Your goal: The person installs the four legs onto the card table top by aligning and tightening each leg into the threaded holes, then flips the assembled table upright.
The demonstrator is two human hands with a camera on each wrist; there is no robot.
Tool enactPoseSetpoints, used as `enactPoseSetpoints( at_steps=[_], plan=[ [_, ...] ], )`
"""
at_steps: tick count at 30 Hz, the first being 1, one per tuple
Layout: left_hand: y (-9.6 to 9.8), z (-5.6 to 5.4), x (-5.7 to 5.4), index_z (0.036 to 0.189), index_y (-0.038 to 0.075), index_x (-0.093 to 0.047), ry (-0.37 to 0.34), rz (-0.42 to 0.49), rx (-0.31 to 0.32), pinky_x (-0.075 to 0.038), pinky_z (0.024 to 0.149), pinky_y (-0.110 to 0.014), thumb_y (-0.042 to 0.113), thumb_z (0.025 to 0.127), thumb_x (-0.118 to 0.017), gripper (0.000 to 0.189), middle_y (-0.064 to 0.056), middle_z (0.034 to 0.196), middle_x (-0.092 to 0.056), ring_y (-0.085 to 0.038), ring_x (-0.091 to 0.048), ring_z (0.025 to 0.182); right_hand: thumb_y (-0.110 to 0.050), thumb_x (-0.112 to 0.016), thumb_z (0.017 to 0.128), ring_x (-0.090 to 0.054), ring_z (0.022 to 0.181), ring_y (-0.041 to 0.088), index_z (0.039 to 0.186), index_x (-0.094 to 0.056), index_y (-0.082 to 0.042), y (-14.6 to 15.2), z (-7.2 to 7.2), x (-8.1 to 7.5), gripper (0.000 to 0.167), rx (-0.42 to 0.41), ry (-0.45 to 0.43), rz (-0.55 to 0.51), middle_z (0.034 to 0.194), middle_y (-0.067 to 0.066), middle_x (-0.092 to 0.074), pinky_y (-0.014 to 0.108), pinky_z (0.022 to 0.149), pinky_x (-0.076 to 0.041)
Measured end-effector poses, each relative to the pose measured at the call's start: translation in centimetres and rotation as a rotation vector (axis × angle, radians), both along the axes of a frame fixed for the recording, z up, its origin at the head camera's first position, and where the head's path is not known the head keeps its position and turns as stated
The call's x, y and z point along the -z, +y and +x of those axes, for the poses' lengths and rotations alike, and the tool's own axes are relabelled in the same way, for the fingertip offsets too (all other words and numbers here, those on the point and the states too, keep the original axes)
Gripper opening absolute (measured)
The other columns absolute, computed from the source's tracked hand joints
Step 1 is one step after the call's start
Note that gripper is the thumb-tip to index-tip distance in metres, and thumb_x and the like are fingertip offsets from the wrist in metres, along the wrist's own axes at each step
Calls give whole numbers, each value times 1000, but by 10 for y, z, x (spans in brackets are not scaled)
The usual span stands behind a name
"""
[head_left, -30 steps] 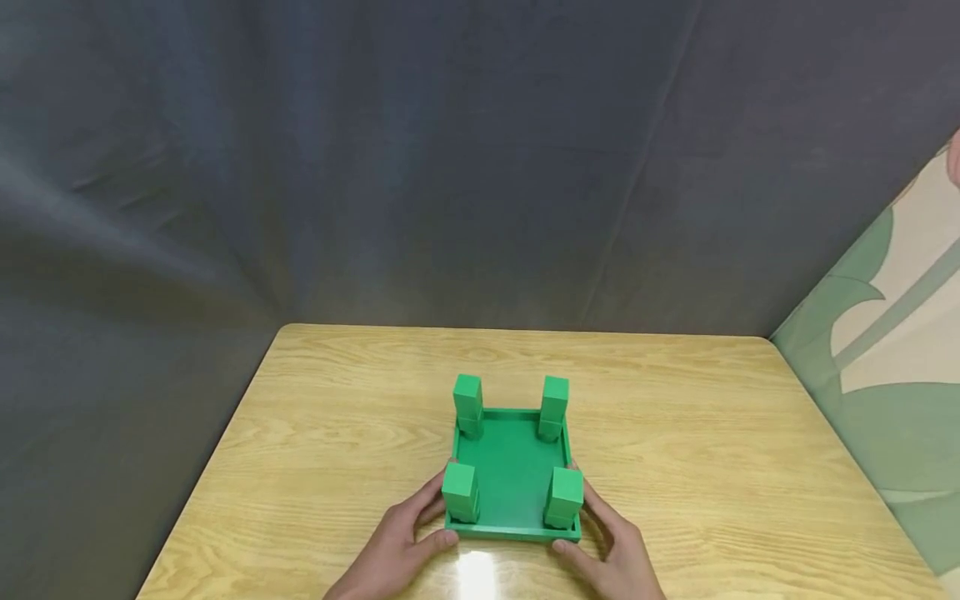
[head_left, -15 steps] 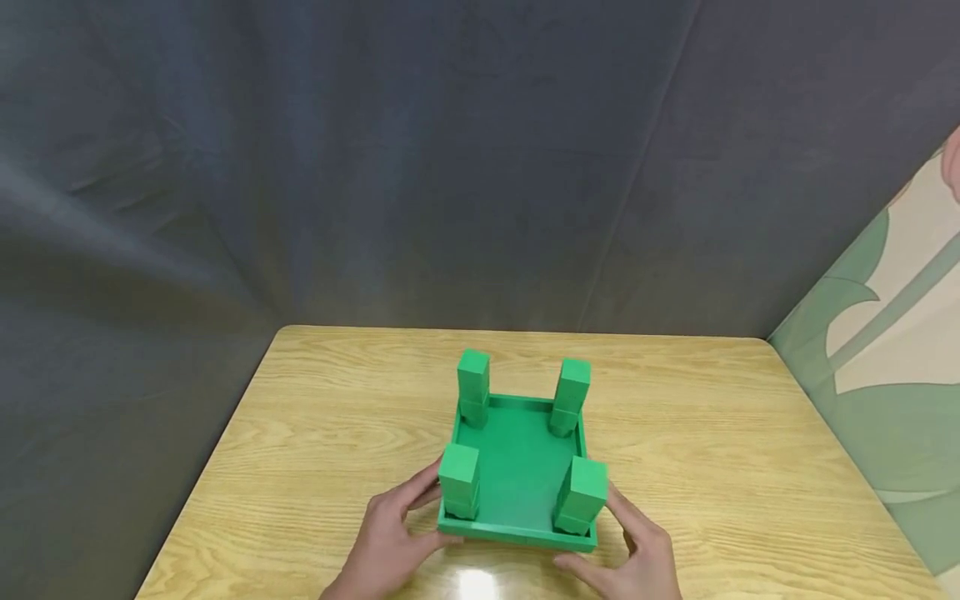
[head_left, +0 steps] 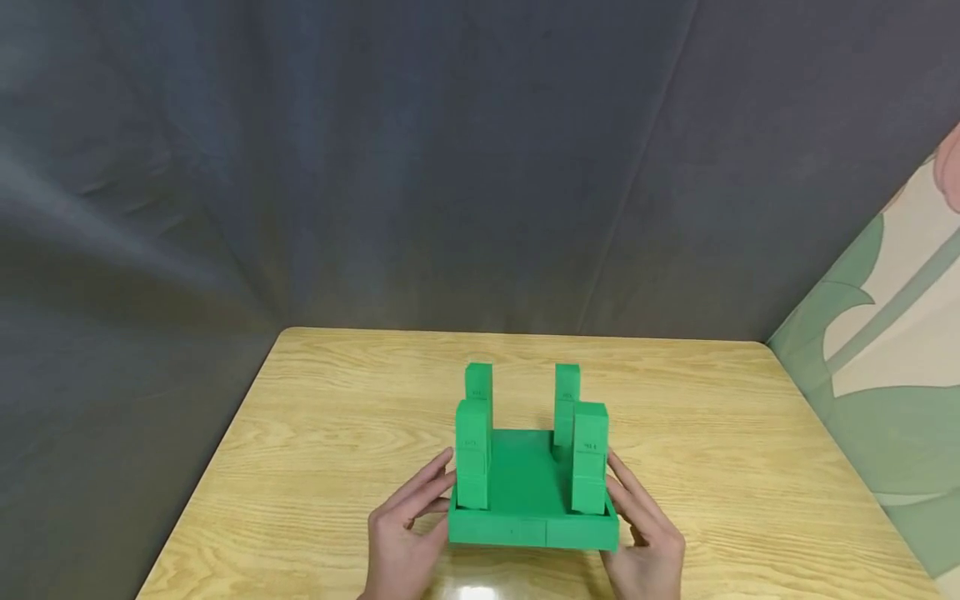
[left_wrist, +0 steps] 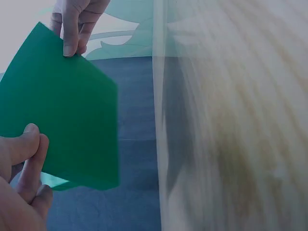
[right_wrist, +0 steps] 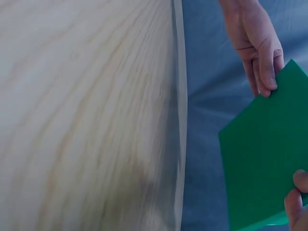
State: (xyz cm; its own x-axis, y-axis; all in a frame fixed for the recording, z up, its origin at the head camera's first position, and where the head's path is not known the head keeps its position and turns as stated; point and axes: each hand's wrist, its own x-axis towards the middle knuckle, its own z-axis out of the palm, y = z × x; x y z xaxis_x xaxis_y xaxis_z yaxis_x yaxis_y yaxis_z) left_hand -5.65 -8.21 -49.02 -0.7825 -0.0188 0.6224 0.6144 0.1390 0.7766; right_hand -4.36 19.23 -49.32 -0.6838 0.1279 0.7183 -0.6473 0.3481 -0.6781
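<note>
A green square tray [head_left: 495,529] with a low rim hangs above the table, a tall square post of stacked blocks [head_left: 472,467] rising from each corner, like a small upturned table. My left hand [head_left: 408,533] grips its left side and my right hand [head_left: 648,542] its right side. The front wall faces me. In the left wrist view the flat underside [left_wrist: 72,106] shows, with the left thumb [left_wrist: 29,139] pressed against it. The right wrist view also has this underside [right_wrist: 267,154], with the right thumb [right_wrist: 301,180] at its edge. Some fingertips are hidden behind the sides.
The wood-grain table [head_left: 322,433] extends beneath and around the hands. Dark grey cloth [head_left: 450,167] hangs behind it and along the left. A leaf-patterned cloth [head_left: 907,433] lies beyond the right edge. Light glares on the tabletop near the front.
Both hands have raised the tray off the table and tipped it, so that its front wall now shows more and its floor looks foreshortened. It has also shifted slightly right.
</note>
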Motion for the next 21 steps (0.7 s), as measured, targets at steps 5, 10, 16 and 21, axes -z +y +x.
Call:
enactPoseSetpoints(
  at_steps=[5,10,16,21],
  plan=[
    [-4,1,-12,123,1,-82,-59,-86,-25,-62,100,-25,-19,81,-87,47,-14,131,-80,-18,-82,101,-39,-75,103,-69,131,4,132,-74,14,4,1,-4,60,15,-41,58,145,1,-71,17,95,-61],
    [-11,0,-25,125,5,-81,-114,-133,4,-61,101,-25,-16,81,-89,49,-8,126,-82,-14,-82,94,-44,-74,104,-72,111,-3,130,-78,8,7,2,-16,58,42,-63,148,131,-4,-78,11,85,-59],
    [-20,-1,-48,125,6,-81,-254,-152,40,-63,98,-30,1,86,-94,41,9,97,-83,-8,-80,83,-44,-80,99,-66,91,2,148,-62,13,7,2,-26,78,14,-29,132,117,-6,-82,9,88,-54],
    [-22,0,-61,124,9,-82,-339,-184,-1,-58,107,-33,9,86,-97,41,26,76,-75,-10,-79,95,-45,-83,96,-62,96,8,167,-29,16,8,2,-30,107,-37,-22,96,115,-9,-82,13,91,-51]
  ],
)
